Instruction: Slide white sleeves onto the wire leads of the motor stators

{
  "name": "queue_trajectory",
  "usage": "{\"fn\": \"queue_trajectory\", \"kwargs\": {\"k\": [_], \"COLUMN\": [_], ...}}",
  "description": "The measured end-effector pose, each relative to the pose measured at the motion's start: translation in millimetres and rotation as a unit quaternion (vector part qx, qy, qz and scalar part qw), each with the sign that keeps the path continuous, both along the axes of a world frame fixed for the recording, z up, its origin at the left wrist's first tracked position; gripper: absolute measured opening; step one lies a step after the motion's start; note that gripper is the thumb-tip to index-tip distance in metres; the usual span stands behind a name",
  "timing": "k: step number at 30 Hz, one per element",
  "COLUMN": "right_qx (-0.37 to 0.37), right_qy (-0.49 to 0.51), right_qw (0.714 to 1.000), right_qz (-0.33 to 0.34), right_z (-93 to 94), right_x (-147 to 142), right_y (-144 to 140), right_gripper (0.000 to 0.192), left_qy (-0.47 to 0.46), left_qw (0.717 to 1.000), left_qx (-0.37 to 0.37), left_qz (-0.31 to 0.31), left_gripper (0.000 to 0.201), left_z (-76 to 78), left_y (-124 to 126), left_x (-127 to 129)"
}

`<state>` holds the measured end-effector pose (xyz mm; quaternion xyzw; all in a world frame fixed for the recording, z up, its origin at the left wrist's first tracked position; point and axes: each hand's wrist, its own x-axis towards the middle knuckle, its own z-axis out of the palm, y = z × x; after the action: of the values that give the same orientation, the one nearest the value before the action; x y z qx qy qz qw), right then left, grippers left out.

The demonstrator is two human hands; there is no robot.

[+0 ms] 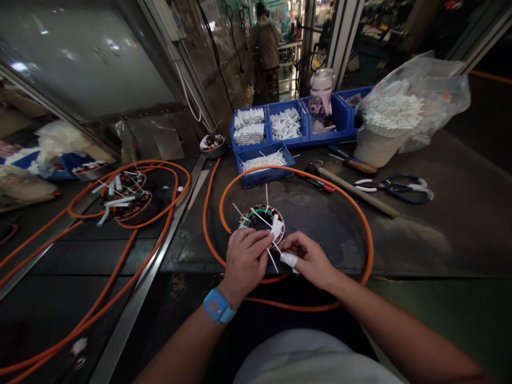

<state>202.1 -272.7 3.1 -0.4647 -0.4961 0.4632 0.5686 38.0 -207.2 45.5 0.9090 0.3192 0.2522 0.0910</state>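
A ring-shaped motor stator [247, 218] with copper windings lies on the dark bench in front of me. Several thin white cable ties stick out from it, and a white sleeve [276, 226] sits on its right side. My left hand [247, 257] is closed at the stator's near edge, fingertips against the base of the white sleeve. Close beside it, my right hand [310, 260] is pinched at a white cable tie [277, 247] on the near right edge. White tape wraps the right thumb. The exact grip points are partly hidden by the fingers.
Blue bins [288, 125] of white sleeves and a bin of cable ties [266, 161] stand behind. An orange hose [370, 234] loops around the stator. Right lie a mallet [356, 189], pliers [408, 188] and a bucket [378, 144]. More stators [138, 210] sit left; a person [264, 42] is beyond.
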Motion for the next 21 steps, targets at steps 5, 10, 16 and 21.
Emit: {"fn": "queue_trajectory", "kwargs": {"k": [5,10,16,21], "right_qx": [-0.055,0.131,0.43,0.363], "right_qy": [-0.059,-0.445,-0.617,-0.656], "right_qw": [0.994,0.884,0.659,0.66], "right_qz": [-0.069,-0.052,0.02,0.06], "right_z": [5.0,25.8,44.4,59.2], "right_x": [-7.8,4.7,17.2,24.4], "right_y": [18.4,20.1,43.3,83.0], "right_gripper": [0.019,0.009,0.027,0.023], "left_qy": [-0.021,-0.036,0.054,0.102], "left_qw": [1.0,0.999,0.996,0.991], "left_qx": [0.007,-0.003,-0.062,-0.089], "left_qz": [0.0,-0.005,0.018,-0.01], "left_gripper": [0.027,0.029,0.023,0.017], "left_z": [0.2,-1.0,10.8,19.8], "left_y": [0.9,1.9,7.3,15.6], "left_x": [0.5,1.5,2.9,2.0]}}
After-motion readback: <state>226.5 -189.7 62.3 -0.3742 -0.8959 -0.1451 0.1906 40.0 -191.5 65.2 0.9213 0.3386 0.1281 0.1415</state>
